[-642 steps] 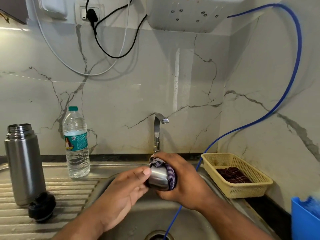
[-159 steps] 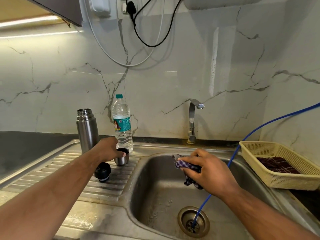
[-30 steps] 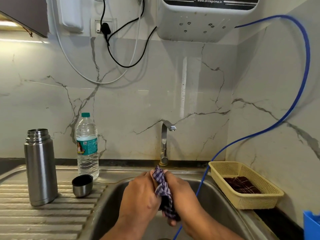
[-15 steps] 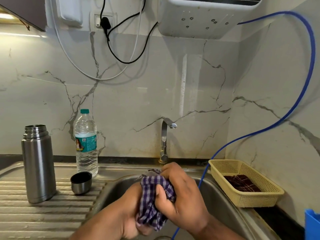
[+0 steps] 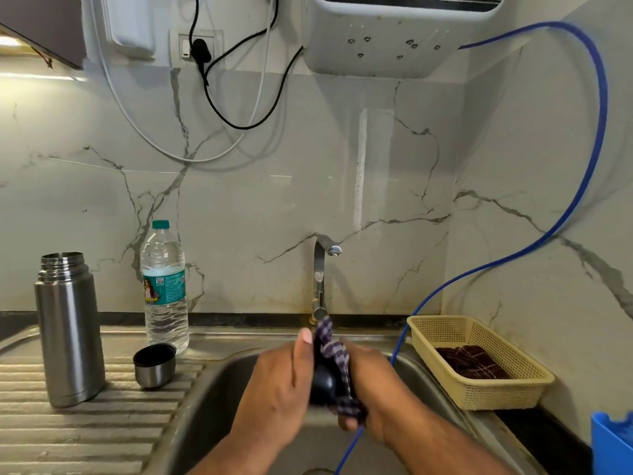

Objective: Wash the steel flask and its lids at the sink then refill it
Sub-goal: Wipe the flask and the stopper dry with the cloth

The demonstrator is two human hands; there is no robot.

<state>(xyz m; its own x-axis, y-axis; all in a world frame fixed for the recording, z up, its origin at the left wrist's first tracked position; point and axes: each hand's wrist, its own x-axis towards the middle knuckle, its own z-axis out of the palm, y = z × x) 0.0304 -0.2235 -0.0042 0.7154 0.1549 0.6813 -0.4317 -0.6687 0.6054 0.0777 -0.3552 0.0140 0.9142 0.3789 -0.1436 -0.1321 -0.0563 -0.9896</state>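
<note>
While both hands work above the sink (image 5: 219, 389) at lower centre of the frame, the black stopper lid (image 5: 323, 385) sits between them. The left hand (image 5: 277, 389) grips this lid, thumb pointing up. The right hand (image 5: 373, 389) has its fingers curled around the checked cloth (image 5: 334, 358), pressing it against the lid.

Containers:
- The steel flask (image 5: 70, 332) stands upright and uncapped on the ribbed drainboard at left; its interior cannot be seen.
- The steel cup lid (image 5: 154, 365) rests tilted just right of the flask, dark interior showing.
- The plastic water bottle (image 5: 165, 289) is capped and holds clear water.
- The yellow basket (image 5: 479, 389) at right holds a folded dark cloth (image 5: 471, 363).

Change from half a second earlier: the checked cloth then bundled over the stopper lid and hid it; the lid is now exposed. Flask, cup lid and bottle are unmoved.

Count: one flask, two lids, one bottle, one basket, two cloths.
</note>
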